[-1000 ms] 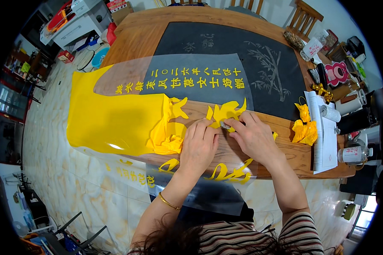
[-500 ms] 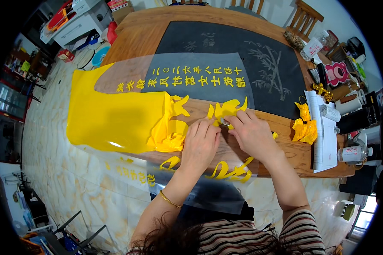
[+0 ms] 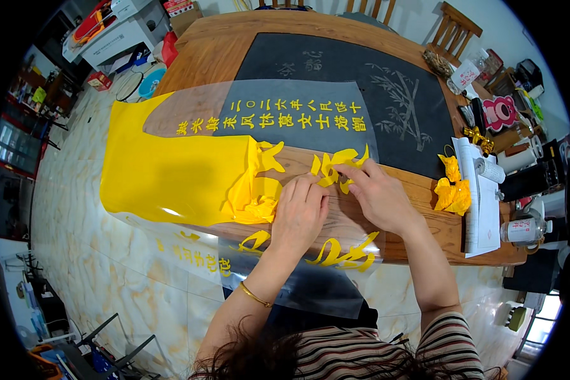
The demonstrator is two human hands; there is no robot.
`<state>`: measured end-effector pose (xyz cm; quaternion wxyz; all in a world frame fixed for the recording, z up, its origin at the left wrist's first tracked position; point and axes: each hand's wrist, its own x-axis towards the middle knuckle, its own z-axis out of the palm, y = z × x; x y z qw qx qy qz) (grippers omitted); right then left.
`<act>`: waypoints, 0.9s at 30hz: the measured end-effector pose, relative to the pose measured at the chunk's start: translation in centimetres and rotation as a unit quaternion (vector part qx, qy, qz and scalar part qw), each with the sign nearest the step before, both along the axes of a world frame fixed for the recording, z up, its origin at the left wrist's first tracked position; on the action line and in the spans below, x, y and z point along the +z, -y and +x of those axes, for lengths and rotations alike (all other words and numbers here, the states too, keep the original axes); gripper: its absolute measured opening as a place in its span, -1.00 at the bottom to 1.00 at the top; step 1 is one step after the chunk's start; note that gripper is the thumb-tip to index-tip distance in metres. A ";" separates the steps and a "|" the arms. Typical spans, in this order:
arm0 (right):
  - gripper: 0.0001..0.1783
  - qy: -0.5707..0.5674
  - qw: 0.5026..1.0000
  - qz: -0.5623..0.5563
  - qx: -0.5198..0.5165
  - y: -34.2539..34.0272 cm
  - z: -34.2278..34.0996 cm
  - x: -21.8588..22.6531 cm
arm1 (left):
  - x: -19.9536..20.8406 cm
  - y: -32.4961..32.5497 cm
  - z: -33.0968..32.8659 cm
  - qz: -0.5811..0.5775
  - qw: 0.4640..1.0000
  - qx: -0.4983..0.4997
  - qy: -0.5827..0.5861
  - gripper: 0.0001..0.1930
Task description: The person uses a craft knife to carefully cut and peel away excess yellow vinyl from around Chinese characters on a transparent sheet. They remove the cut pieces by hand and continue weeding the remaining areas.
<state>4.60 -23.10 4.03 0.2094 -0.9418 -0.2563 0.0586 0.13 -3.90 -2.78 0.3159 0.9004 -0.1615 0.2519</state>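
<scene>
A clear plastic sheet [image 3: 297, 140] with yellow cut-out characters lies over the table's near part and hangs past its front edge. Yellow film [image 3: 177, 171] covers its left portion, its right end peeled up and crumpled. Just right of that crumpled end, my left hand [image 3: 299, 209] rests on the sheet with its fingers curled together; what they hold, if anything, is hidden. My right hand [image 3: 381, 199] has finger and thumb pinched at a large yellow character [image 3: 337, 166]. Whatever is between those fingertips is too small to make out.
The wooden table [image 3: 202, 47] has a dark inlaid slab [image 3: 335, 60] with etched bamboo. Crumpled yellow scraps [image 3: 453, 195] lie at the right beside a stack of white paper [image 3: 482, 215]. A plastic bottle [image 3: 525, 229] and other clutter crowd the right edge. Chairs [image 3: 453, 30] stand behind.
My right hand has shifted slightly right and up, its fingertips moving away from my left hand. A small yellow bit by my right wrist is out of sight. My left hand stays put.
</scene>
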 end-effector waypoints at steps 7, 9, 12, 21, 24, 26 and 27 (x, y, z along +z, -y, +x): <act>-0.57 -0.096 0.992 0.077 0.021 1.1 -1.4 0.9 | 0.6 0.3 0.1 -0.078 0.997 0.010 -0.020 -0.70; -0.57 -0.123 0.989 0.064 0.047 0.8 -1.9 1.2 | 0.3 -0.1 0.1 -0.098 0.994 -0.003 -0.042 -0.72; -0.57 -0.109 0.987 0.087 0.082 0.8 -2.0 0.9 | -0.2 -0.7 0.2 -0.109 0.994 -0.019 -0.015 -0.79; -0.67 0.099 0.995 -0.011 -0.014 1.1 -0.1 -0.9 | 0.9 -0.2 0.0 -0.047 0.999 -0.020 0.007 -0.85; -0.67 0.119 0.992 -0.028 -0.020 0.7 0.1 -1.0 | 0.3 -0.4 0.1 -0.024 0.999 -0.028 -0.006 -0.86; -0.66 0.122 0.992 -0.034 -0.022 0.7 0.1 -1.0 | 0.3 -0.4 0.1 -0.020 0.999 -0.031 -0.014 -0.85; -0.66 0.124 0.991 -0.039 -0.023 0.7 0.2 -0.9 | 0.2 -0.4 0.2 -0.018 0.999 -0.033 -0.018 -0.85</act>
